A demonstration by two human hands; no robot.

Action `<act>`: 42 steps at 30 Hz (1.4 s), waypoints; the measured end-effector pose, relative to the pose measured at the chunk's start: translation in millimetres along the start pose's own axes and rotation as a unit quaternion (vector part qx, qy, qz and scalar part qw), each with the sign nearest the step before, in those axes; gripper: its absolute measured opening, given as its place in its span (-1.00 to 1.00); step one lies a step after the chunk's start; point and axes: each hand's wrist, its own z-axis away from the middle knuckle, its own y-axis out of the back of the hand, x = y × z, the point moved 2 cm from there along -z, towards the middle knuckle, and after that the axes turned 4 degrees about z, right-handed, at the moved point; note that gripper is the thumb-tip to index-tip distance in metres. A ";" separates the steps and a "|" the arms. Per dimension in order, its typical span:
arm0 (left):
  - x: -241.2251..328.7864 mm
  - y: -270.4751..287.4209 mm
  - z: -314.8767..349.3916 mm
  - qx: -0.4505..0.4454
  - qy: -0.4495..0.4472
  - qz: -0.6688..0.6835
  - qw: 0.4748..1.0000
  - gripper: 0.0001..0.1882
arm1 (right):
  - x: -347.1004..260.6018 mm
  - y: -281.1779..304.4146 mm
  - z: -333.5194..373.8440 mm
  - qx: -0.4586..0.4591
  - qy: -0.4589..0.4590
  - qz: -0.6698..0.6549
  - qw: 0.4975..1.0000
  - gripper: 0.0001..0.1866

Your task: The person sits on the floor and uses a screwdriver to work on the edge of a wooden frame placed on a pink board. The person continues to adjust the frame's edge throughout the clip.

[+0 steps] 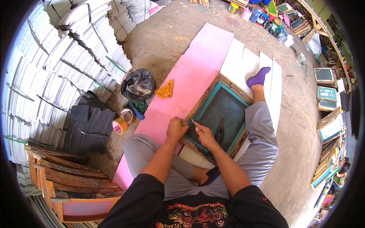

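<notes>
A wooden screen-printing frame (202,99) with dark mesh and a teal border lies tilted in front of my crossed legs. At its left corner my left hand (177,128) is closed on the wooden edge, the fingertips partly hidden. My right hand (205,136) is closed around a thin tool (193,121). Only its narrow, pale metal tip shows, pointing at the frame's left side near my left hand; its exact kind is hidden. Dark-handled pliers (219,132) rest on the mesh, just right of my right hand.
Beneath the frame lie a pink board (190,68) and white boards (232,60). On the left are an orange cloth (165,90), a black bag (138,84), tape rolls (120,125), stacked white sheets (72,60) and wooden frames (76,178). More frames (327,93) line the right side.
</notes>
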 end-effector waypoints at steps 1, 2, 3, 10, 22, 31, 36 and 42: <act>-5.1 0.2 1.4 0.009 -0.008 0.005 1.000 -0.61 | -7.8 -6.0 3.3 0.018 0.045 0.110 0.993 -0.47; -9.5 -0.1 2.5 0.017 -0.016 0.010 1.000 -0.60 | -15.4 -11.5 8.1 0.046 0.084 0.219 0.971 -0.48; -18.1 3.6 6.4 0.012 -0.007 0.003 1.000 -0.59 | -49.8 -12.0 19.1 0.000 0.015 0.252 0.968 -0.48; -7.3 3.7 6.8 -0.007 0.036 -0.035 0.999 -0.58 | -82.2 -5.9 30.6 -0.040 -0.072 0.346 0.935 -0.47; -17.8 -0.5 3.1 -0.008 -0.001 -0.041 0.999 -0.63 | -99.1 -25.7 19.2 -0.051 -0.088 0.359 0.928 -0.44; -22.1 1.0 2.7 -0.010 0.001 -0.052 0.999 -0.61 | -103.0 -23.6 27.4 -0.073 -0.117 0.332 0.933 -0.44; -16.7 -2.2 -0.7 0.010 -0.024 -0.044 0.999 -0.60 | 0.5 -28.6 7.5 -0.003 0.031 0.100 0.995 -0.42; -21.5 3.1 4.0 0.006 -0.014 -0.050 0.999 -0.59 | -66.2 -19.1 28.4 -0.033 -0.044 0.409 0.911 -0.51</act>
